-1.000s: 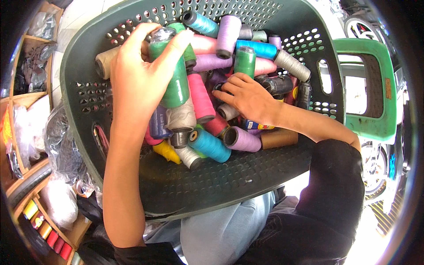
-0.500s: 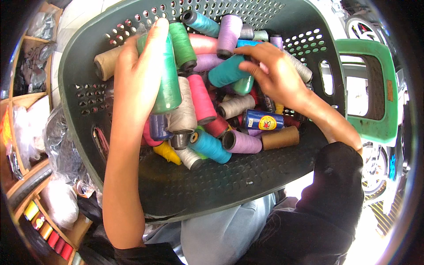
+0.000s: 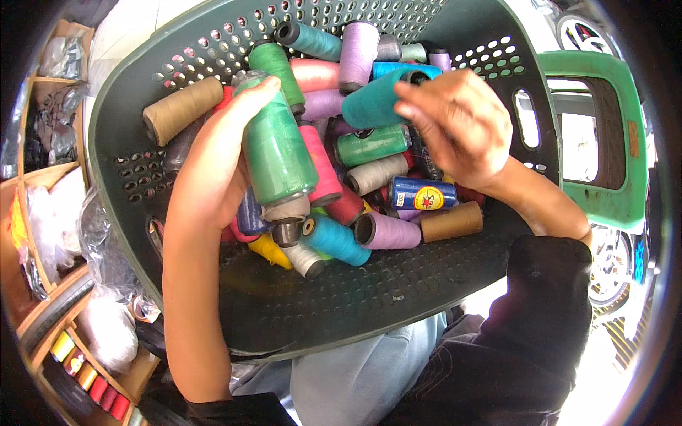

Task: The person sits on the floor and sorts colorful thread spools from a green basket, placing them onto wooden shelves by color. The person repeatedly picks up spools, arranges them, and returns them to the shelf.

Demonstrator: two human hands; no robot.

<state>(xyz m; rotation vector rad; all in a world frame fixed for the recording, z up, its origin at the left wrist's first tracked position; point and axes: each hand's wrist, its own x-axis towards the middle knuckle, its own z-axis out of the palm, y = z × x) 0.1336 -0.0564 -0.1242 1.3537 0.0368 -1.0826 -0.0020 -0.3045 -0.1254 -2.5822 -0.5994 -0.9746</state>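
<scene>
- Holding the green spool, the left hand curls round its outer side, thumb over the upper end; the fingers behind it are hidden. The spool tilts, its lower end inward of that hand.
- The right hand pinches the teal spool near its dark-cored end, thumb and fingertips closed on the thread; the rest juts out to the left of that hand.
- Both spools look light and firm. The green one's clear wrap is probably slippery, so a full wrap round its middle seems surest; the teal one's bare thread may snag or slide, so the core ends look the safer hold.
- Below the right hand lie the wrapped spool, the grey spool, the blue spool and the brown spool, loosely heaped.
- Between the hands, the pink spool lies partly behind the green one and crowds it.
- The tan spool sits just up-left of the left hand.
- The basket surrounds both hands; its high walls limit sideways reach.
- Outside it, well right of the right hand, stands a green stool.
</scene>
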